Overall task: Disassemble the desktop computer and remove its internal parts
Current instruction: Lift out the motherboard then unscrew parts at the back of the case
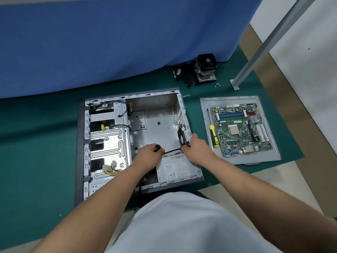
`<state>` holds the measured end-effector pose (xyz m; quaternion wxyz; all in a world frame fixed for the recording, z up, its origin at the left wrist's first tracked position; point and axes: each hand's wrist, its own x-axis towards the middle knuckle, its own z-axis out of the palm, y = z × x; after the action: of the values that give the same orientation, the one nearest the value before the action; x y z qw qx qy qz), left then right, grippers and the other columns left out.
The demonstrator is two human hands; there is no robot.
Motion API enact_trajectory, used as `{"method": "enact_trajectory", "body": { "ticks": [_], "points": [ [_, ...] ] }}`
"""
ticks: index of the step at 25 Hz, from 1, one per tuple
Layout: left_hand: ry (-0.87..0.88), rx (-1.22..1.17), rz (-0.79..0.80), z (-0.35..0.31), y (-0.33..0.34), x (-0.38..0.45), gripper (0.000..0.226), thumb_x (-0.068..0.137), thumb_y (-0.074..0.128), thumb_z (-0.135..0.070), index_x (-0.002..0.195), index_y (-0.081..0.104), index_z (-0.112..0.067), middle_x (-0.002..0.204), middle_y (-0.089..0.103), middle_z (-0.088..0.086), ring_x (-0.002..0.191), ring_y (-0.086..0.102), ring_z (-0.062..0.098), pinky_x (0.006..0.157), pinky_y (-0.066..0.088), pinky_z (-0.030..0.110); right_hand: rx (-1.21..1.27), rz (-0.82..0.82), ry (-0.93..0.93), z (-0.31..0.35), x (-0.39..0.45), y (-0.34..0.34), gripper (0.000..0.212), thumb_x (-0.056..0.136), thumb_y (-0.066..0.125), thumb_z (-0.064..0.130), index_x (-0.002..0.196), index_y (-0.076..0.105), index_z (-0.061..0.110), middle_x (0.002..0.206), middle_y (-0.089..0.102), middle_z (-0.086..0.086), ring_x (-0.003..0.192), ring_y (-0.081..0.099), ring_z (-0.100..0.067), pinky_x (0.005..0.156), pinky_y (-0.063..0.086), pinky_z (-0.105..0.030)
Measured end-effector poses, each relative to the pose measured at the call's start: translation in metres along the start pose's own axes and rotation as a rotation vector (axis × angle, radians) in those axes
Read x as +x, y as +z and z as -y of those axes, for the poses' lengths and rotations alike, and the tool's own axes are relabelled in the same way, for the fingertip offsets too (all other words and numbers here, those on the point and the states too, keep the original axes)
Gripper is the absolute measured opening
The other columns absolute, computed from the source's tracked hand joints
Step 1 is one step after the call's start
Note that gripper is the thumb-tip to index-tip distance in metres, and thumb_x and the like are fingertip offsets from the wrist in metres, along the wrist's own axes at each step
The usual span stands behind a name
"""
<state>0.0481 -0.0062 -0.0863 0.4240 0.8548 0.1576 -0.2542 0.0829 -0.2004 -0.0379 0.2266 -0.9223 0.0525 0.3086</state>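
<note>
Computer case (156, 123) lies open, gutted; left hand (148, 152) pinches black cable (172, 151), right hand (196, 147) grips fan (183, 136).

Blue cloth (109, 42) hangs behind green mat (36, 143); metal post (269, 39) right.

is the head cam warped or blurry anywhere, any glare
Head view: wide-angle bowing curves the blue cloth edge and the case; light is soft and even, with mild sheen on the case floor; the motherboard is sharp enough to show slots, but the supply label print is too small to read.
</note>
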Motion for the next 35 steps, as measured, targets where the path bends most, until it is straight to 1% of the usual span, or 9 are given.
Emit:
{"method": "enact_trajectory", "body": {
  "ticks": [5, 10, 14, 16, 19, 23, 27, 31, 35],
  "points": [
    [-0.040, 0.008, 0.000, 0.021, -0.015, -0.009, 0.028, 0.100, 0.058, -0.038, 0.099, 0.075, -0.015, 0.095, 0.074, -0.001, 0.092, 0.066, 0.020, 0.072, 0.046, 0.028, 0.054, -0.007, 0.007, 0.013, -0.016, 0.023, 0.028, 0.100, 0.053, 0.032, 0.110, 0.037, 0.011, 0.087, 0.058, -0.004, 0.074, 0.060, -0.020, 0.052, 0.041, -0.030],
    [-0.097, -0.138, 0.054, 0.035, -0.029, -0.013, 0.030, 0.100, 0.059, -0.045, 0.095, 0.077, -0.022, 0.096, 0.076, -0.008, 0.093, 0.068, 0.012, 0.077, 0.049, 0.029, 0.036, -0.010, -0.003, 0.024, -0.027, 0.039, 0.031, 0.103, 0.048, 0.036, 0.115, 0.040, 0.009, 0.094, 0.060, -0.006, 0.083, 0.063, -0.026, 0.066, 0.054, -0.038],
    [-0.109, -0.158, 0.071, 0.034, -0.028, -0.011, 0.028, 0.101, 0.059, -0.042, 0.097, 0.076, -0.020, 0.093, 0.075, -0.012, 0.091, 0.068, 0.007, 0.068, 0.045, 0.024, 0.220, 0.245, -0.056, -0.002, -0.025, 0.017, 0.074, 0.099, 0.049, 0.062, 0.155, 0.032, 0.017, 0.146, 0.054, 0.001, 0.128, 0.056, -0.023, 0.100, 0.047, -0.034],
    [-0.108, -0.163, 0.060, 0.033, -0.029, -0.006, 0.021, 0.101, 0.061, -0.039, 0.096, 0.072, -0.022, 0.091, 0.075, -0.012, 0.093, 0.070, 0.010, 0.069, 0.047, 0.023, 0.264, 0.144, -0.063, -0.032, -0.013, -0.002, 0.070, 0.098, 0.052, 0.061, 0.154, 0.039, 0.021, 0.152, 0.050, 0.003, 0.135, 0.051, -0.019, 0.107, 0.039, -0.030],
    [-0.103, -0.189, -0.006, 0.027, -0.027, 0.001, 0.010, 0.101, 0.063, -0.033, 0.105, 0.066, -0.024, 0.096, 0.077, -0.005, 0.092, 0.073, 0.017, 0.083, 0.057, 0.035, 0.083, -0.173, 0.093, -0.081, 0.029, -0.028, 0.056, 0.101, 0.058, 0.040, 0.146, 0.047, 0.008, 0.147, 0.050, -0.014, 0.129, 0.054, -0.031, 0.107, 0.042, -0.037],
    [-0.056, -0.188, -0.125, 0.010, -0.017, 0.003, 0.030, 0.101, 0.063, -0.026, 0.130, 0.056, -0.033, 0.107, 0.071, -0.008, 0.091, 0.071, 0.014, 0.074, 0.057, 0.033, -0.085, -0.079, 0.260, -0.108, 0.077, -0.036, 0.059, 0.103, 0.057, 0.032, 0.149, 0.034, 0.003, 0.151, 0.033, -0.023, 0.127, 0.053, -0.041, 0.101, 0.049, -0.046],
    [0.013, -0.110, -0.187, -0.001, -0.009, 0.002, 0.037, 0.102, 0.062, -0.023, 0.136, 0.053, -0.033, 0.119, 0.063, -0.015, 0.094, 0.063, 0.002, 0.066, 0.048, 0.021, -0.095, -0.110, 0.293, -0.117, 0.100, -0.024, 0.062, 0.097, 0.067, 0.025, 0.144, 0.033, 0.003, 0.147, 0.037, -0.025, 0.114, 0.060, -0.044, 0.087, 0.052, -0.045],
    [0.072, -0.061, -0.212, -0.010, -0.012, -0.002, 0.034, 0.103, 0.060, -0.027, 0.136, 0.056, -0.031, 0.131, 0.060, -0.016, 0.105, 0.060, 0.001, 0.081, 0.053, 0.028, 0.193, -0.158, 0.234, -0.122, 0.099, -0.034, 0.027, 0.096, 0.064, 0.019, 0.116, 0.050, 0.007, 0.115, 0.063, -0.018, 0.082, 0.062, -0.025, 0.067, 0.047, -0.033],
    [0.267, -0.073, -0.324, -0.029, -0.021, 0.000, 0.039, 0.103, 0.056, -0.022, 0.141, 0.054, -0.033, 0.136, 0.056, -0.017, 0.115, 0.054, 0.002, 0.097, 0.048, 0.032, 0.722, -0.162, 0.027, -0.101, 0.059, -0.048, 0.020, 0.101, 0.056, 0.011, 0.104, 0.056, 0.030, 0.106, 0.060, -0.001, 0.086, 0.071, -0.018, 0.073, 0.061, -0.030]
  ]
}}
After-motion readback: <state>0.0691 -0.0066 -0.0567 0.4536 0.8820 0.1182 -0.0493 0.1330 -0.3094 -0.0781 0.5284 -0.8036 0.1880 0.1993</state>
